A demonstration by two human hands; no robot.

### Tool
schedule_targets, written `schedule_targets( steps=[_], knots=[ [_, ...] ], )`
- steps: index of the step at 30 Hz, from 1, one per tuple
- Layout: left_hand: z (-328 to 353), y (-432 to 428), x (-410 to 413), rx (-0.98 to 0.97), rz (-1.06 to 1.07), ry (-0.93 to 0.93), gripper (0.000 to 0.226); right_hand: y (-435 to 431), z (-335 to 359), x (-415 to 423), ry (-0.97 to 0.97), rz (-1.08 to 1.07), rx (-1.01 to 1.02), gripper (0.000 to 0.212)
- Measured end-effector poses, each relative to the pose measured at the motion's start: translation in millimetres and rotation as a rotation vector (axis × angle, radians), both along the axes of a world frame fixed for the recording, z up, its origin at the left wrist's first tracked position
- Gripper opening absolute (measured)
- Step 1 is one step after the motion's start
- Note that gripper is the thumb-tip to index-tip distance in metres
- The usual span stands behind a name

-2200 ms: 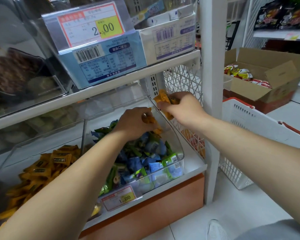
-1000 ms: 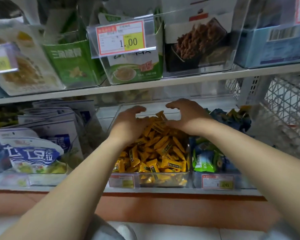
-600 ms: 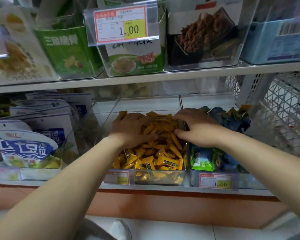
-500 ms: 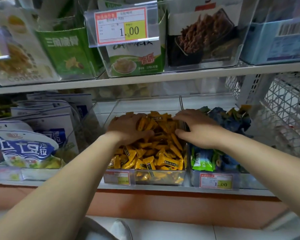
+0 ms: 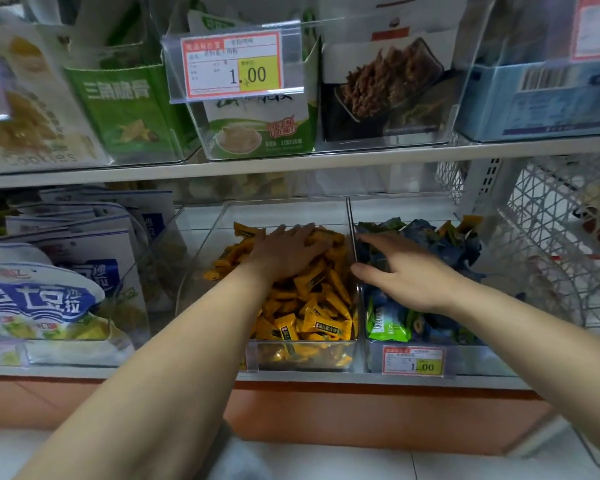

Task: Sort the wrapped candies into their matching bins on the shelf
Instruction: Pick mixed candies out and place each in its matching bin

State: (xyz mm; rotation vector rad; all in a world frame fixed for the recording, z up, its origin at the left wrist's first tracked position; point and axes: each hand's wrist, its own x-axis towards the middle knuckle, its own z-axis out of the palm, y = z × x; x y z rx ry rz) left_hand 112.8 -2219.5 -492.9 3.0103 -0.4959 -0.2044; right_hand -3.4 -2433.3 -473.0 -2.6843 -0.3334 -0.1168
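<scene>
The heap of yellow wrapped candies (image 5: 312, 306) sits in the middle clear plastic bin (image 5: 302, 358) on the lower shelf (image 5: 291, 375), piled higher at the back. The left hand (image 5: 284, 252) lies flat on top of it, fingers straight and grasping nothing, just pressing the pile down. Half a second ago both hands were on that yellow heap. Now the right hand (image 5: 406, 271) has slid over the divider and hangs over the blue and green wrapped candies (image 5: 430, 244) in the next clear bin (image 5: 471, 358), fingers stretched out and nothing held (as far as I can see).

So that yellow batch looks delivered, and I'd guess the next pick is coming. A few yellow-orange strays (image 5: 468, 223) are at the back of the blue-green bin, so sorting isn't finished.
</scene>
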Motion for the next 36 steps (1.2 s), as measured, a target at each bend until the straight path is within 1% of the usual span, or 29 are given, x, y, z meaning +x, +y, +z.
schedule_targets(
  steps=[2,5,7,9,10,11,14,15,17,18,20,22,23,25,27,31,32,33,35,36],
  knots=[
    [0,-4,-4,0.008,0.002,-0.007,0.079,-8,-3,1,0.007,-0.025,-0.026,0.072],
    [7,2,-22,0.019,-0.108,0.028,0.076,-31,-8,2,0.0,-0.076,-0.055,0.066],
    [15,7,-39,0.072,-0.167,0.085,0.081,-50,-13,-1,0.029,-0.059,-0.037,0.058],
    [24,4,-56,0.101,-0.169,0.081,0.086,-67,-18,-4,0.066,-0.04,-0.011,0.052],
    [30,-1,-63,0.051,-0.159,0.038,0.083,-75,-19,-5,0.063,-0.05,-0.003,0.05],
    [35,-8,-70,-0.041,-0.152,-0.025,0.076,-82,-19,-6,0.046,-0.071,0.003,0.048],
    [43,-34,-84,-0.31,-0.21,-0.245,0.055,-94,-13,-9,-0.018,-0.134,0.06,0.05],
    [45,-41,-88,-0.362,-0.249,-0.294,0.052,-95,-10,-11,-0.027,-0.119,0.096,0.051],
    [44,-56,-92,-0.387,-0.361,-0.345,0.049,-92,-8,-17,0.017,-0.003,0.12,0.057],
    [41,-62,-94,-0.368,-0.433,-0.347,0.05,-88,-10,-20,0.075,0.074,0.099,0.062],
    [35,-75,-97,-0.292,-0.559,-0.324,0.054,-82,-19,-25,0.177,0.186,-0.009,0.072],
    [27,-87,-98,-0.154,-0.624,-0.321,0.062,-87,-24,-27,0.205,0.168,-0.141,0.079],
    [23,-91,-97,-0.077,-0.644,-0.336,0.067,-93,-23,-27,0.198,0.122,-0.194,0.078],
    [19,-96,-92,0.018,-0.657,-0.318,0.071,-109,-18,-28,0.163,0.034,-0.336,0.066],
    [19,-97,-86,0.032,-0.651,-0.277,0.065,-118,-11,-31,0.17,-0.031,-0.46,0.056],
    [19,-103,-85,0.076,-0.624,-0.295,0.056,-115,3,-34,0.142,-0.11,-0.664,0.044],
    [19,-106,-85,0.086,-0.609,-0.282,0.055,-114,8,-33,0.151,-0.128,-0.681,0.044],
    [20,-108,-86,0.09,-0.594,-0.262,0.053,-115,12,-33,0.173,-0.146,-0.65,0.045],
    [22,-112,-85,0.071,-0.577,-0.22,0.048,-117,17,-29,0.205,-0.181,-0.47,0.046],
    [22,-114,-85,0.048,-0.575,-0.202,0.046,-119,17,-25,0.183,-0.189,-0.363,0.043]
  ],
)
